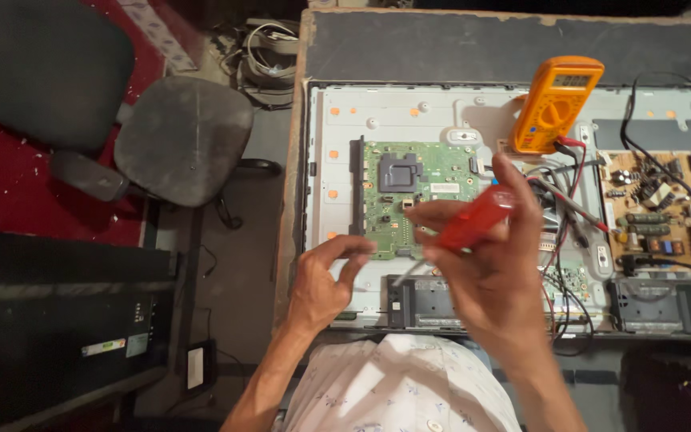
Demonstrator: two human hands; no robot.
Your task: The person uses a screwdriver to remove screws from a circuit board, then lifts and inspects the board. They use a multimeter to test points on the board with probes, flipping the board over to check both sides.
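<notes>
Right hand [485,272] sits raised over the opened flat-screen panel's metal back [409,112], fingers clenched around a red-handled screwdriver [461,232] whose blurred shaft slants down-left toward the left hand [325,276]. That hand hovers with wrist bent, thumb and forefinger pinched close; whether they grip anything, I cannot tell. Just behind lies the green circuit board [421,188]. An orange multimeter [553,104] leans beyond, with red and black leads [569,200] trailing across the desk [481,40].
</notes>
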